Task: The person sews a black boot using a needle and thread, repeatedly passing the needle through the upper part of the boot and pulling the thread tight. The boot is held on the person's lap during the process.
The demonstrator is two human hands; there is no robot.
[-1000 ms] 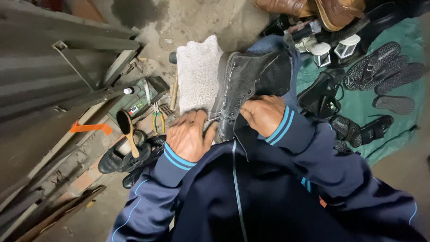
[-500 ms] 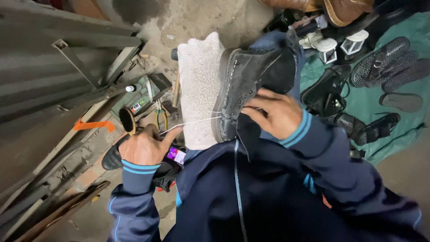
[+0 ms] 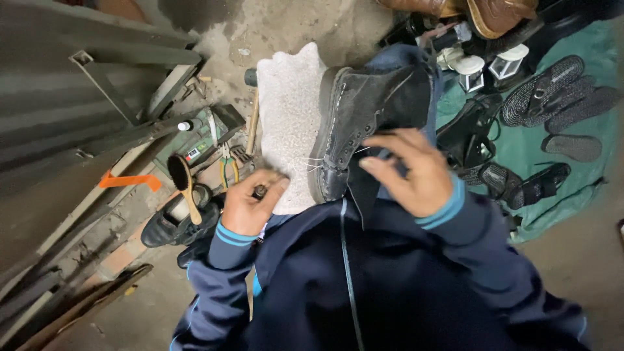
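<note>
A black leather boot [image 3: 364, 123] lies on its side on my lap, sole against a white woolly cloth [image 3: 289, 123]. White thread [image 3: 315, 164] runs from the boot's sole edge toward my left hand [image 3: 250, 205], which is closed around a small dark-handled tool beside the cloth. My right hand [image 3: 409, 170] rests over the boot's heel end with fingers spread, steadying it. Both sleeves are dark blue with light blue cuffs.
On the ground at left lie a wooden-handled brush [image 3: 185, 185] on a black shoe [image 3: 172, 224], green-handled pliers [image 3: 227, 170], a small bottle and metal bars. At right a green sheet [image 3: 520, 143] holds sandals, soles and brown shoes.
My left hand pulled out to the left with the thread, then came back close to the boot's sole. My right hand shifted over the boot's heel.
</note>
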